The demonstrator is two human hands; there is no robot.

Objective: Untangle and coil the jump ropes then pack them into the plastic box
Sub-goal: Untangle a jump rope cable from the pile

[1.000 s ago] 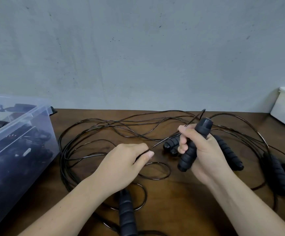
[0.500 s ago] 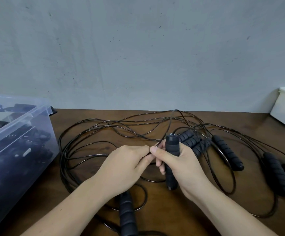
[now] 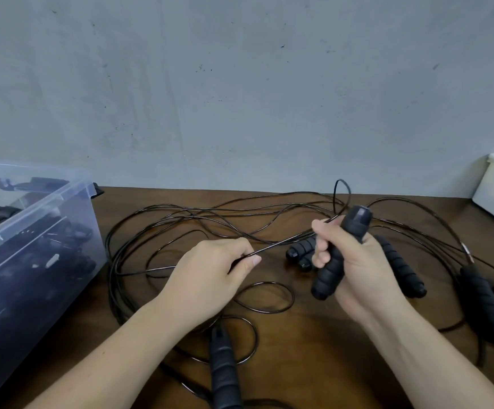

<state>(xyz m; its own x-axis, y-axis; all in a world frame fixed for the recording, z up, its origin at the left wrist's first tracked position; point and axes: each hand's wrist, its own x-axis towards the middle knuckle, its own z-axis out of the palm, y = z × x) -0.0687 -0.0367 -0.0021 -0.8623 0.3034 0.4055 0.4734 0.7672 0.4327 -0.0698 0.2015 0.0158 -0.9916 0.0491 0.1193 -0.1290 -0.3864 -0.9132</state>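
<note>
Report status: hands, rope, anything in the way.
Left hand pinches cord, right hand grips handle. Cord stretched between them. Loose tangle and other handles crowd the table.

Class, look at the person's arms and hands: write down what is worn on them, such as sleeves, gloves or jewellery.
Nothing worn shows. The left hand and right hand are bare: no gloves, no rings visible. The left forearm and right forearm are bare down to the picture's lower edge, with no sleeves, watch or bracelets.
</note>
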